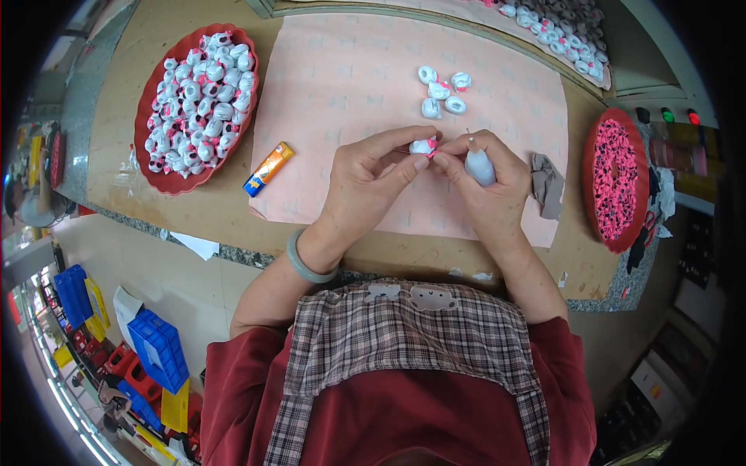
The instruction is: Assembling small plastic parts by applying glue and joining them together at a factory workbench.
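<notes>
Over the pink sheet (342,85), my left hand (361,179) pinches a small white figurine head (423,146) with pink on it between thumb and fingers. My right hand (501,182) is closed around a small pale squeeze bottle (479,166), its thin nozzle pointing up and away. The right thumb and fingertip meet at the pink part of the held piece, so both hands nearly touch. Beyond them lies a loose cluster of similar white figurine heads (439,90), some showing pink.
A red scalloped bowl (142,132) heaped with white pieces stands at left, beside an orange and blue tube (269,168). To the right are a grey cloth (547,186) and a red bowl (642,167) of pink-and-black pieces. A shelf (466,29) at the back holds more white pieces.
</notes>
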`<state>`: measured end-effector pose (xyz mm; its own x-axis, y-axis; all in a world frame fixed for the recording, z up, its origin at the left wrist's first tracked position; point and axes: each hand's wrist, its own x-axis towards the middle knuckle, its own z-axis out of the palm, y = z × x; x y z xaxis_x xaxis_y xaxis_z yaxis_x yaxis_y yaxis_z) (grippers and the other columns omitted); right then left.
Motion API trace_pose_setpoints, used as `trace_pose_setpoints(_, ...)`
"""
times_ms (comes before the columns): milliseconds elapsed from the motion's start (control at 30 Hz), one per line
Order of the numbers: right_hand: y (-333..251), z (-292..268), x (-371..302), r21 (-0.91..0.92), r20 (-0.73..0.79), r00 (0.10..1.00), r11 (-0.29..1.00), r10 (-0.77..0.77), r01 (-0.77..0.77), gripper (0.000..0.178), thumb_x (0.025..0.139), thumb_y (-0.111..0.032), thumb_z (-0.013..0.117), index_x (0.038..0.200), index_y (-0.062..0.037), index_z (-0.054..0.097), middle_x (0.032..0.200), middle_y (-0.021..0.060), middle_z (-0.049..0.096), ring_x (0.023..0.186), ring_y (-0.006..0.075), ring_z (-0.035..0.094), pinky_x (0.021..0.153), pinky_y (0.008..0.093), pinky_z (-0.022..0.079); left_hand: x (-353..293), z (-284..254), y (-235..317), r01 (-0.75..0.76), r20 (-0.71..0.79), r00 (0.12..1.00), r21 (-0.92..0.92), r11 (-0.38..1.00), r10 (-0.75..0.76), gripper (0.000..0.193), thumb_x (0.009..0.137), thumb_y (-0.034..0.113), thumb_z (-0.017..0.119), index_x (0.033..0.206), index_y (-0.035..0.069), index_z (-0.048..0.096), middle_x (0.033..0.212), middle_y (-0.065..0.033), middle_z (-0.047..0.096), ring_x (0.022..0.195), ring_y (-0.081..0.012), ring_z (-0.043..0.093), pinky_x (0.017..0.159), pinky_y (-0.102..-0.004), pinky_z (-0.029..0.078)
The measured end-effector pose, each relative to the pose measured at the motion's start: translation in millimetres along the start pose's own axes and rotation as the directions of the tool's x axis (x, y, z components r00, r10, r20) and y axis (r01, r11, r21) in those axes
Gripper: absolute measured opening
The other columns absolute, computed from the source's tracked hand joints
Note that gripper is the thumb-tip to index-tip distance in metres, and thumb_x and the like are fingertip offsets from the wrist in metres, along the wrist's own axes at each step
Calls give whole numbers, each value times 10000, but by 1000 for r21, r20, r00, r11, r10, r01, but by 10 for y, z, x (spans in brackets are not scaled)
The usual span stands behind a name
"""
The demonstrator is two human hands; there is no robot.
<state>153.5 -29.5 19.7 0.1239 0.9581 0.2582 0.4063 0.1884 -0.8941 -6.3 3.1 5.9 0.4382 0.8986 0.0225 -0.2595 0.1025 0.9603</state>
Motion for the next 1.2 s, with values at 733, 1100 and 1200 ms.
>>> trace_pose_setpoints(733, 185, -125, 154, 117, 196, 980, 992, 31, -55, 197, 699, -43, 733, 836, -23, 593, 751, 74, 615, 681, 177, 605, 641, 271, 484, 14, 27, -76, -221, 16, 972, 411, 885, 235, 271, 804, -42, 589, 1069, 7, 610, 986, -129, 650, 827, -161, 642, 706, -242, 510)
trace_pose_setpoints(1100, 98, 100, 19, 18, -3, 999, 999, 34, -34, 208, 707, -61, 738, 837, -16, 582, 783, 97, 655, 706, 167, 644, 630, 267, 493, -39, 57, -58, -51, -119, 989, 276, 960, 87, 223, 845, -33, 556, 1061, -4, 601, 887, -94, 662, 812, -124, 636, 713, -233, 507)
trace_pose_setpoints(1200, 88, 146, 2, 53, 15, 990, 989, 140, -140, 185, 718, -55, 728, 825, -11, 583, 780, 98, 659, 702, 161, 642, 637, 264, 495, -47, 47, -36, -19, -131, 990, 271, 962, 56, 223, 860, -23, 547, 1079, -14, 590, 893, -75, 649, 805, -105, 604, 720, -220, 489)
